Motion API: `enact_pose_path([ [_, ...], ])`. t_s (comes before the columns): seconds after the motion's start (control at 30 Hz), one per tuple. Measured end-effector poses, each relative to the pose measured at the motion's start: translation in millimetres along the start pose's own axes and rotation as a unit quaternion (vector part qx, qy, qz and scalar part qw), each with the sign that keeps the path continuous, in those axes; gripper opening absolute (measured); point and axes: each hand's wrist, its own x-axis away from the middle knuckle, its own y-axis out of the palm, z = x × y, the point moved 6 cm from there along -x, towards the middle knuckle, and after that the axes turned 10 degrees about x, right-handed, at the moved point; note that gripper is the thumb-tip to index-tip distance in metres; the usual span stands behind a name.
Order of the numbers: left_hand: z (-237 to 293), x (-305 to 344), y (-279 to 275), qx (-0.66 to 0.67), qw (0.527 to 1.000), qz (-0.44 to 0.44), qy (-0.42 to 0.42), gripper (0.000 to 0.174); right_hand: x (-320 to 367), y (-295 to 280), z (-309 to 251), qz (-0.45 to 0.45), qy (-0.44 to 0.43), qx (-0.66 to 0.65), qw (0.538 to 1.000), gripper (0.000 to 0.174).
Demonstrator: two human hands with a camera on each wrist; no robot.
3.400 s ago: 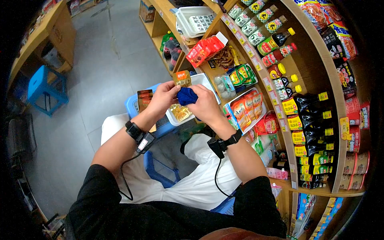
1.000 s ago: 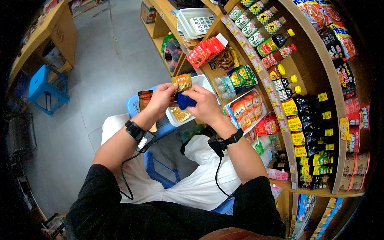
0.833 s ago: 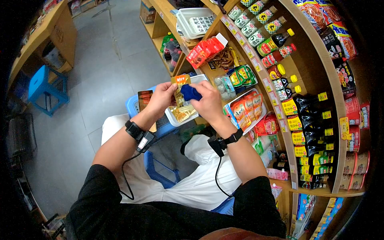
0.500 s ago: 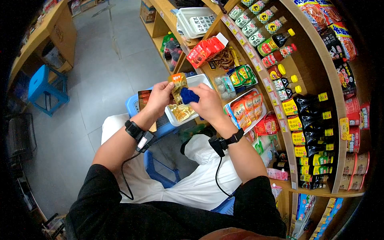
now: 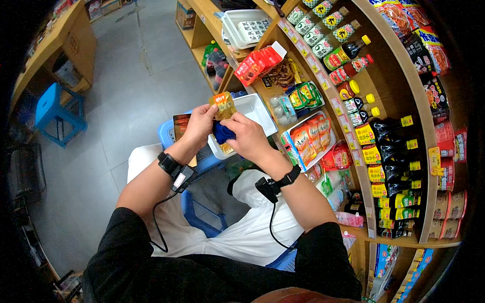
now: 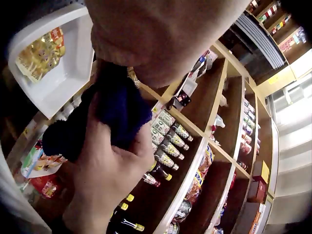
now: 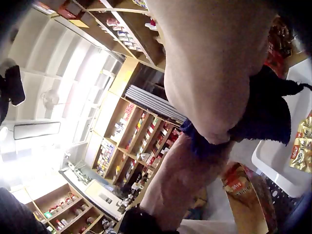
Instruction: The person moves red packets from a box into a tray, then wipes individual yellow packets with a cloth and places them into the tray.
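My left hand (image 5: pixel 201 122) pinches a gold and orange snack packet (image 5: pixel 224 105) by its left edge, up over the white tray. In my right hand (image 5: pixel 246 135) is a bunched dark blue cloth (image 5: pixel 222 133), pressed against the packet's near end and covering that part. The left wrist view shows the right thumb and fingers curled round the cloth (image 6: pixel 122 109). A second gold packet (image 6: pixel 43 54) lies inside the white tray (image 6: pixel 70 73). Beside the tray, a brown and red printed box (image 7: pixel 243 195) shows in the right wrist view.
The tray rests on a blue stool (image 5: pixel 166 134) before the knees. To the right, shelves hold a tray of orange packets (image 5: pixel 309 139), a red box (image 5: pixel 257 64) and rows of sauce bottles (image 5: pixel 396 146). Another blue stool (image 5: pixel 58 113) stands on the floor at left.
My right hand has moved the cloth left and nearer the body, from the packet's face to its near end. The left hand has shifted slightly, still pinching the packet.
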Motion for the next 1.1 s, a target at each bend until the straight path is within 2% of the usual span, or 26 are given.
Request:
enact_pose_path([
  [0.07,-2.5,-1.5,-3.2,0.054,0.998,0.015,-0.02,0.031,0.0,-4.3,-2.7,0.001,0.007,0.002,1.0,0.04],
  [0.17,14.9,10.6,4.8,0.061,0.996,0.059,-0.03,0.031,-0.4,-10.4,5.8,0.011,0.037,0.004,0.999,0.04],
  [0.2,15.5,5.9,0.1,0.05,0.997,0.048,-0.034,0.031,-0.2,-9.4,12.9,0.017,0.048,0.004,0.999,0.04],
  [0.43,22.4,1.4,-8.8,0.074,0.995,0.066,0.002,0.032,0.6,-8.2,59.1,0.066,0.088,-0.012,0.994,0.032],
  [0.5,25.3,3.6,-5.4,0.064,0.995,0.074,-0.003,0.032,1.9,-7.2,70.7,0.071,0.158,-0.057,0.983,0.023],
  [0.53,25.5,4.1,-5.3,0.055,0.995,0.082,-0.008,0.032,1.4,-9.1,72.8,0.068,0.182,-0.023,0.981,0.022],
  [0.63,19.2,1.8,-5.6,0.045,0.996,0.069,-0.02,0.032,-1.0,-16.3,68.2,0.119,0.196,-0.081,0.97,0.023],
  [0.83,-1.2,3.9,1.4,0.026,0.997,0.035,-0.069,0.028,-6.1,-9.5,40.3,0.124,0.126,-0.063,0.982,0.026],
  [1.1,-13.5,3.1,3.6,0.036,0.996,-0.002,-0.081,0.028,-8.9,4.8,26.7,0.059,0.126,-0.022,0.99,0.038],
])
